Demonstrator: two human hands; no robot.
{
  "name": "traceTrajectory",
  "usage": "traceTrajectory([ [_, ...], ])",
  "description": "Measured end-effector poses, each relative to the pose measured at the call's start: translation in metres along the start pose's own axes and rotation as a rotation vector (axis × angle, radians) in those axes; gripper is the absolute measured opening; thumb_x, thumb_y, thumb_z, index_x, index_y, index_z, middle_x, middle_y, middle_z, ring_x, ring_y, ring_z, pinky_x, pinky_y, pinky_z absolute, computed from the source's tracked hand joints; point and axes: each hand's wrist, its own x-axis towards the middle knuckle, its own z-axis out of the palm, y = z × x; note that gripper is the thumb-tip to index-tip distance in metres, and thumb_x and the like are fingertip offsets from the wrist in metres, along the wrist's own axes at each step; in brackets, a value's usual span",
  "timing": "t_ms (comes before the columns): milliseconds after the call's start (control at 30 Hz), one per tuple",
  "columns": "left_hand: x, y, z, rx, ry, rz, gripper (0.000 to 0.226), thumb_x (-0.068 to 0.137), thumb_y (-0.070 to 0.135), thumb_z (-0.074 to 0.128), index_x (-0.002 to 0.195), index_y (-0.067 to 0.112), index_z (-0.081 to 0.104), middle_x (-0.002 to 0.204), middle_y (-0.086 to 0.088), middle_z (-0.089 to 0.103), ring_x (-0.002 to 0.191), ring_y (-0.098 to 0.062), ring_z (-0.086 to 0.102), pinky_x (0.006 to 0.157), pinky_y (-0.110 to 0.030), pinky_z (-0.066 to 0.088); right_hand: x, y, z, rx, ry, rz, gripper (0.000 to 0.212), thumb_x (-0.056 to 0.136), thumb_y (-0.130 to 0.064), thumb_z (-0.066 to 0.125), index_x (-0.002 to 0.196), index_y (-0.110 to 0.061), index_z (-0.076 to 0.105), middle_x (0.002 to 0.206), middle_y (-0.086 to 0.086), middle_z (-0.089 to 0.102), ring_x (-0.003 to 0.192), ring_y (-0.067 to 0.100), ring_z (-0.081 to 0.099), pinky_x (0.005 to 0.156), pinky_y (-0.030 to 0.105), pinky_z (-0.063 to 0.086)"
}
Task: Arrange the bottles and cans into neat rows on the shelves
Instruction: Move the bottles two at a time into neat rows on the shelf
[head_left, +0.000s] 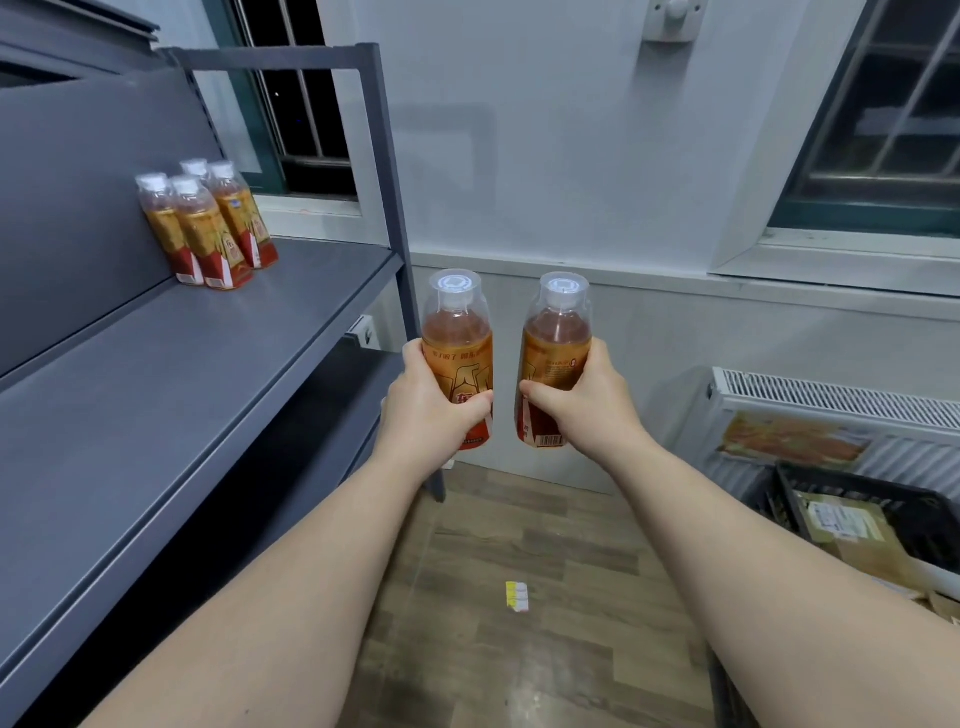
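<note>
L hand (431, 410) grips the left bottle (457, 332) & R hand (587, 410) grips the right bottle (558, 338), both upright, caps up, just off the shelf (208, 374) edge; four shelved bottles (208, 228) stand up-left at the back, so L hand is nearer.

Each hand, left (426, 410) and right (587, 405), holds an upright bottle; four bottles (205, 228) stand on the grey shelf (182, 374).
</note>
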Motion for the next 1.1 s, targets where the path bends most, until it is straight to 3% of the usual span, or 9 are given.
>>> traceTrajectory([
  [467, 0.171, -0.009, 0.046, -0.039, -0.005, 0.006, 0.079, 0.079, 0.041, 0.081, 0.138, 0.027, 0.031, 0.121, 0.006, 0.054, 0.113, -0.019, 0.056, 0.092, -0.038, 0.053, 0.168, 0.007, 0.028, -0.007, 0.003, 0.009, 0.059, 0.081, -0.032, 0.080, 0.128, -0.023, 0.045, 0.115, -0.004, 0.061, 0.104, 0.016, 0.059, 0.082, 0.031, 0.049],
  [600, 0.217, -0.009, 0.056, -0.033, -0.011, 0.020, 0.080, 0.080, 0.040, 0.080, 0.140, 0.025, 0.029, 0.124, 0.005, 0.053, 0.113, -0.017, 0.053, 0.088, -0.033, 0.049, 0.214, 0.008, 0.034, -0.016, 0.027, 0.007, 0.060, 0.080, -0.033, 0.080, 0.127, -0.023, 0.045, 0.115, -0.004, 0.061, 0.104, 0.016, 0.060, 0.086, 0.035, 0.052],
  [767, 0.260, -0.011, 0.066, -0.029, -0.002, 0.004, 0.080, 0.080, 0.039, 0.080, 0.141, 0.026, 0.029, 0.124, 0.006, 0.053, 0.117, -0.020, 0.055, 0.092, -0.038, 0.051, 0.265, 0.012, 0.039, -0.013, 0.023, 0.002, 0.060, 0.078, -0.035, 0.081, 0.125, -0.026, 0.045, 0.114, -0.006, 0.063, 0.104, 0.017, 0.061, 0.091, 0.043, 0.055],
  [1000, 0.313, -0.009, 0.086, -0.007, 0.091, -0.062, 0.083, 0.079, 0.041, 0.080, 0.141, 0.027, 0.027, 0.125, 0.006, 0.053, 0.116, -0.018, 0.055, 0.093, -0.040, 0.053, 0.341, 0.020, 0.050, 0.008, -0.108, -0.061, 0.055, 0.081, -0.033, 0.080, 0.121, -0.030, 0.042, 0.112, -0.006, 0.061, 0.103, 0.016, 0.060, 0.085, 0.035, 0.052],
  [1100, 0.330, -0.006, 0.091, -0.015, 0.159, -0.108, 0.082, 0.081, 0.038, 0.080, 0.142, 0.026, 0.028, 0.123, 0.008, 0.052, 0.113, -0.014, 0.052, 0.088, -0.033, 0.050, 0.374, 0.020, 0.055, 0.026, -0.186, -0.096, 0.056, 0.081, -0.032, 0.080, 0.122, -0.026, 0.043, 0.109, -0.007, 0.061, 0.101, 0.014, 0.061, 0.081, 0.032, 0.051],
])
